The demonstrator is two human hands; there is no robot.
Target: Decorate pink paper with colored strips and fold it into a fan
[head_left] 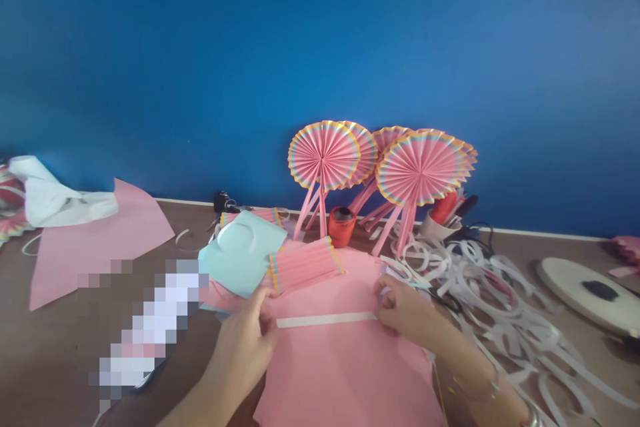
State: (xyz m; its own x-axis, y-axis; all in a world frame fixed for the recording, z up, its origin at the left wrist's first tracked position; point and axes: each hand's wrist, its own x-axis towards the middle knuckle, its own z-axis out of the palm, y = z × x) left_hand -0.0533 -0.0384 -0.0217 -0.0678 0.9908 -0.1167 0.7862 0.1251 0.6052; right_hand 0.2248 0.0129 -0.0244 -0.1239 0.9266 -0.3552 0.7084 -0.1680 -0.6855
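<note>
A narrow white strip [327, 319] lies straight across a large pink paper sheet [345, 373] in front of me. At the strip's left end, my left hand [249, 337] has its thumb and fingertips closed. My right hand [407, 310] pinches at the right end, its fingers curled over the paper. Just beyond the strip rests a pleated pink paper piece [306, 265] with yellow and blue striped ends. Light blue paper [245, 250] lies to the left of it.
Several round pleated fans [324, 155] stand against the blue wall [250, 67]. Near them are a red-orange roll [343, 227] and a tool cup [437, 228]. Curled white strips [493, 293] heap at right, beside a pale round lid-like object [585, 290]. Pink paper [100, 240] lies left.
</note>
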